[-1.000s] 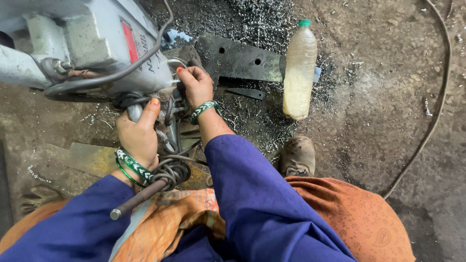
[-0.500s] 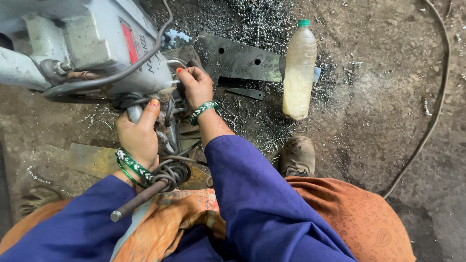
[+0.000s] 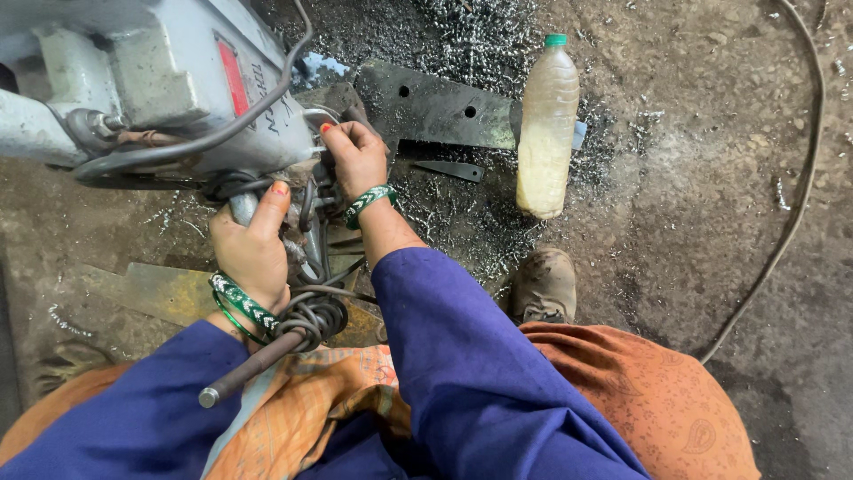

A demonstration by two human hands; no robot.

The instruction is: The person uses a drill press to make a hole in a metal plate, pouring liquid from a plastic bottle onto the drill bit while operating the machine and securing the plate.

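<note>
A person in blue sleeves and orange patterned clothing crouches over a dirt workshop floor [image 3: 711, 222], seen from above. Nearest the camera, a dark metal rod [image 3: 253, 369] juts out from a coil of black cable [image 3: 311, 316] just beside the left wrist, which wears green bangles. The left hand [image 3: 253, 244] is closed around a grey handle [image 3: 242, 206] on the underside of a large grey drilling machine [image 3: 151, 80], thumb pressed up along it. The right hand [image 3: 355, 156], a green bangle at the wrist, is clamped on the machine's lower working part, fingers curled over the metal; what lies under them is hidden. A brown boot [image 3: 544, 284] rests on the floor just right of the right forearm. To the left, near the floor's left edge, a flat rusty metal plate [image 3: 155, 292] lies partly under the left arm. Farther out, a small dark metal blade [image 3: 449, 169] lies among bright metal shavings [image 3: 480, 36]. Beyond it sits a dark steel plate [image 3: 435, 108] with two drilled holes, touching the machine's base. A plastic bottle [image 3: 546, 124] with a green cap and pale yellowish liquid stands at the plate's right end. A black cable [image 3: 791, 178] curves along the floor's right edge.
</note>
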